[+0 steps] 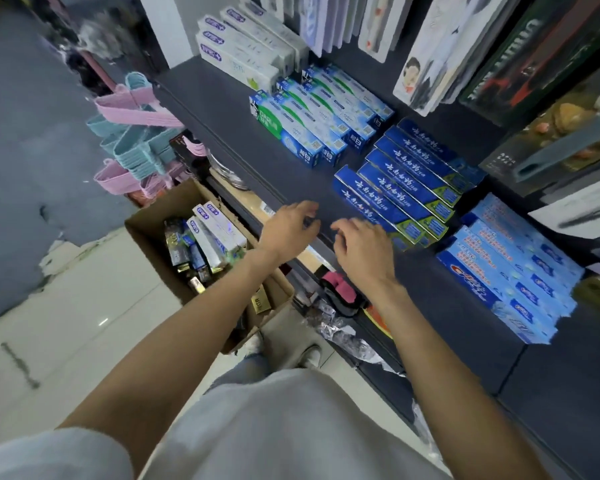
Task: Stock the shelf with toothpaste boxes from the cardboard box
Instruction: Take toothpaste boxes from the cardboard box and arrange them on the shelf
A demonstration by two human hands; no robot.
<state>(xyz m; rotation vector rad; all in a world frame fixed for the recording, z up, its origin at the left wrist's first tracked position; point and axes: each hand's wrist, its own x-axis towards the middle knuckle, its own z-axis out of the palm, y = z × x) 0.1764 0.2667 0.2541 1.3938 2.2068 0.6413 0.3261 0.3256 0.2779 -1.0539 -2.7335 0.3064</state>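
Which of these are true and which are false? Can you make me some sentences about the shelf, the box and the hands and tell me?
1. The cardboard box on the floor has toothpaste boxes in it. True.
2. The left hand grips a toothpaste box. False: it holds nothing; its fingers hang loose over the front edge of the shelf.
3. The dark blue boxes lie in a row on the shelf, beside the right hand. True.
4. The shelf has only one sort of toothpaste. False: there are white boxes, green and blue boxes, dark blue ones and light blue boxes.
5. Pink and blue hangers are left of the shelf. True.
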